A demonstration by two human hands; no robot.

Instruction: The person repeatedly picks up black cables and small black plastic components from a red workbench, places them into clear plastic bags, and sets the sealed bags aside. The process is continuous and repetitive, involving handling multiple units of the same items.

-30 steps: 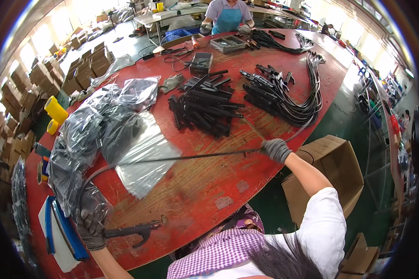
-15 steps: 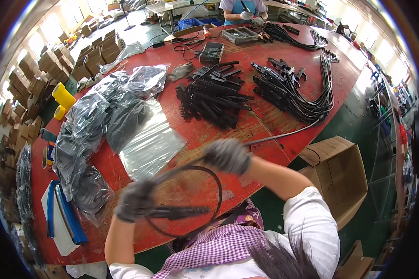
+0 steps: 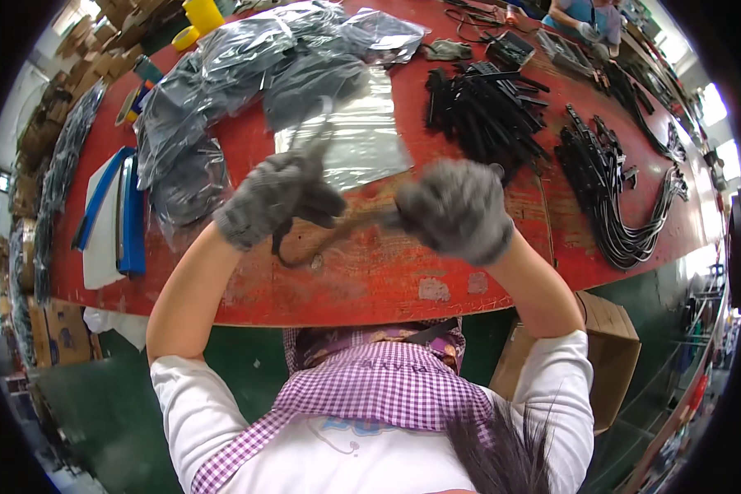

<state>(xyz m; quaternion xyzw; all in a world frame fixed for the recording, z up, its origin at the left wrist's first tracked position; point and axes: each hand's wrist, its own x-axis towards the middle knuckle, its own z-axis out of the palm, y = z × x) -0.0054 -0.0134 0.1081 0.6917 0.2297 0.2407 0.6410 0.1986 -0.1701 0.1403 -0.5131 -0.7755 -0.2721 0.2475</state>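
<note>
Grey-gloved, the left hand [image 3: 284, 198] and right hand [image 3: 457, 210] have fingers curled around a blurred dark cable [image 3: 358, 223] above the red tabletop [image 3: 362, 292], exact fingertip contact indeterminable.

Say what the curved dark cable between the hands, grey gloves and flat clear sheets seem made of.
Curved dark cable: probably rubber or plastic sheathing, from its smooth bend; blur hides finish.
Grey gloves: apparently matte knit, given textured cuffs.
Flat clear sheets: likely glossy plastic film, given bright streaked reflections.
</note>
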